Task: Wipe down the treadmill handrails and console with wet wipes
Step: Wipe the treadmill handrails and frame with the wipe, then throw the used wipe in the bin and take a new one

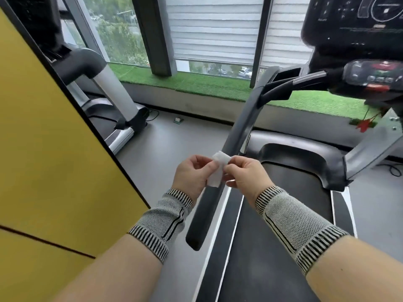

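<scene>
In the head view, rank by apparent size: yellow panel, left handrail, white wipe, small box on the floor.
Largest to smallest, as they look:
1. yellow panel
2. left handrail
3. white wipe
4. small box on the floor, farther off

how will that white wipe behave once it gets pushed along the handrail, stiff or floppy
Probably floppy: the white wipe sags and creases between the left hand and the right hand, which pinch it. It looks thin and light, so it should wrap around the rounded handrail. It may bunch up unless kept folded.
</scene>
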Motion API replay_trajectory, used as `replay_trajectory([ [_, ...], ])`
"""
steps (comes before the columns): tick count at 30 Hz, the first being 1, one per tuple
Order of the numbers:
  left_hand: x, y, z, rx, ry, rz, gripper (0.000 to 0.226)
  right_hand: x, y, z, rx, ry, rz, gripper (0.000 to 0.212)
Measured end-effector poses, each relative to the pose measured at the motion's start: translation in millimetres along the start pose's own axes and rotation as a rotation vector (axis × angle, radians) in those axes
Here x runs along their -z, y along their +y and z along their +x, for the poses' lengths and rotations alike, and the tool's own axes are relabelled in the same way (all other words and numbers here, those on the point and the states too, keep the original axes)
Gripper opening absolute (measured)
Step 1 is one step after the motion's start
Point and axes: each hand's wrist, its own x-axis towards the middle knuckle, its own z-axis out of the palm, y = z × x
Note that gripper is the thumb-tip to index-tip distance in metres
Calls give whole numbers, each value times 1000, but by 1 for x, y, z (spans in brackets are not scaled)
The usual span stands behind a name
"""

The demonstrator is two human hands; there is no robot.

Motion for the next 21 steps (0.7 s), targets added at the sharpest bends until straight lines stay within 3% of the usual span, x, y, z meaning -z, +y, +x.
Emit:
replay_trajectory([
  [5, 39, 1, -4, 6, 46, 69, 14, -36, -6, 6, 0, -96, -70, 25],
  [13, 103, -7, -46, 169, 323, -151, 20, -98, -5, 2, -64, -315, -121, 20],
  [15, 111, -7, -64, 167, 367, -215, 18, -109, -1, 0, 20, -317, -236, 12],
  [18, 115, -10, -98, 154, 474, -263, 16, -122, 4, -13, 150, -316, -335, 18],
  [21, 112, -17, -131, 149, 546, -252, 15, -133, 12, -37, 132, -505, -256, 15],
])
